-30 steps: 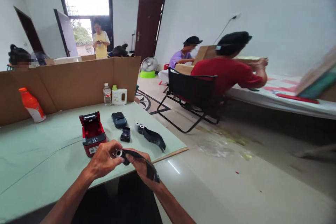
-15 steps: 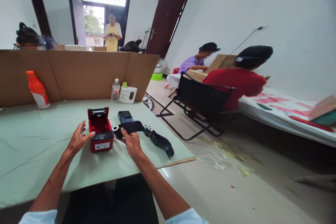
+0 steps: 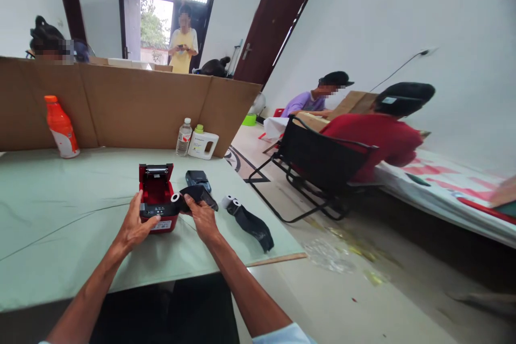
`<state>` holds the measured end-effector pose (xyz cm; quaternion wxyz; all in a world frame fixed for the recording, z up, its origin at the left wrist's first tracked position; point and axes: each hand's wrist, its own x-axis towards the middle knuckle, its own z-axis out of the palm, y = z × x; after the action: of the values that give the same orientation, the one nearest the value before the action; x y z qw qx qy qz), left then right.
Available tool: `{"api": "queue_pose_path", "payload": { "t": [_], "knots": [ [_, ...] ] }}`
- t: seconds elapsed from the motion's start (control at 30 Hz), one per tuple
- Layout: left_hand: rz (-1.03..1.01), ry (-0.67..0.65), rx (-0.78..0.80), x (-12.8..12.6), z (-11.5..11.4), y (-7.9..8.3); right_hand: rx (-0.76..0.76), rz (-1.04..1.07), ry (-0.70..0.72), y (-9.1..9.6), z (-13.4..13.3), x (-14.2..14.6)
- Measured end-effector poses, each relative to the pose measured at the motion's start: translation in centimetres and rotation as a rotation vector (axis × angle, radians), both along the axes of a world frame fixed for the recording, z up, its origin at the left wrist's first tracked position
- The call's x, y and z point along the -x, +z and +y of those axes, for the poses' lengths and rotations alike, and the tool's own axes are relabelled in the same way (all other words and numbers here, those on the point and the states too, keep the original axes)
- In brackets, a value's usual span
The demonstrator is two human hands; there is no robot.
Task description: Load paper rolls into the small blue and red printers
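Observation:
A red and black printer [image 3: 158,210] stands on the table with its lid tipped up and its inside exposed. My left hand [image 3: 135,226] is on its near left corner, fingers along the side and thumb across the front. In my right hand [image 3: 202,216] is a roll of black tape [image 3: 195,194] with a white core. The roll's cored end is close to the printer's right side, and a loose flap sticks out past my fingers. Farther right lies a second black strip [image 3: 253,228], with white-cored rolls [image 3: 233,202] at its upper end.
Behind the roll lies a small dark device [image 3: 198,178]. An orange bottle [image 3: 62,129], a clear water bottle [image 3: 184,137] and a white jug [image 3: 202,144] stand before the cardboard screen [image 3: 133,107]. A thin cable crosses the table at left. Several people are around, one in a black chair [image 3: 318,166].
My left hand has closed in from beside the printer onto its corner. My right hand has drawn the roll's tail away from the second strip, so the two now lie apart. The view has shifted slightly.

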<state>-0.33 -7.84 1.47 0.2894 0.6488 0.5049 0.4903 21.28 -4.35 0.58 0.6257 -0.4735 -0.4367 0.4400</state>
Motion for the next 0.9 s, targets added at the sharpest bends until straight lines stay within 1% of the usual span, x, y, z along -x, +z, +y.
{"api": "queue_pose_path", "payload": {
  "t": [0.07,0.1,0.13,0.23,0.3,0.33,0.4,0.43,0.57,0.6,0.73,0.8,0.9],
  "knots": [
    [0.138,0.077,-0.072,0.6,-0.3,1.1,-0.005,-0.04,0.029,1.1,-0.1,0.0],
    [0.199,0.088,-0.108,0.8,-0.5,2.0,-0.032,-0.082,0.047,1.8,-0.2,0.1],
    [0.241,0.069,-0.13,0.8,-0.6,3.0,-0.075,-0.13,0.068,2.5,-0.4,0.3],
    [0.259,-0.057,-0.078,0.5,-0.9,5.8,-0.222,-0.257,0.16,4.6,-0.8,1.4],
    [0.236,-0.154,-0.04,0.1,-0.6,7.1,-0.311,-0.322,0.256,5.6,-1.0,2.3],
    [0.222,-0.202,-0.029,0.0,-0.4,7.5,-0.351,-0.353,0.302,5.9,-0.9,2.6],
    [0.209,-0.26,-0.014,0.1,0.4,7.7,-0.417,-0.418,0.374,6.4,-0.4,2.9],
    [0.223,-0.255,-0.013,0.3,0.9,7.6,-0.445,-0.453,0.397,6.5,0.0,2.9],
    [0.417,-0.103,-0.046,1.0,2.9,7.1,-0.542,-0.645,0.448,6.5,2.0,2.4],
    [0.469,-0.093,-0.049,1.1,3.4,7.0,-0.55,-0.701,0.454,6.4,2.5,2.3],
    [0.579,-0.192,-0.027,1.2,4.5,6.9,-0.532,-0.89,0.465,5.9,3.4,2.1],
    [0.589,-0.235,-0.011,1.2,4.9,6.9,-0.516,-0.975,0.469,5.7,3.5,2.2],
    [0.592,-0.259,0.021,1.2,5.6,6.8,-0.49,-1.072,0.47,5.5,3.5,2.2]
  ]
}}
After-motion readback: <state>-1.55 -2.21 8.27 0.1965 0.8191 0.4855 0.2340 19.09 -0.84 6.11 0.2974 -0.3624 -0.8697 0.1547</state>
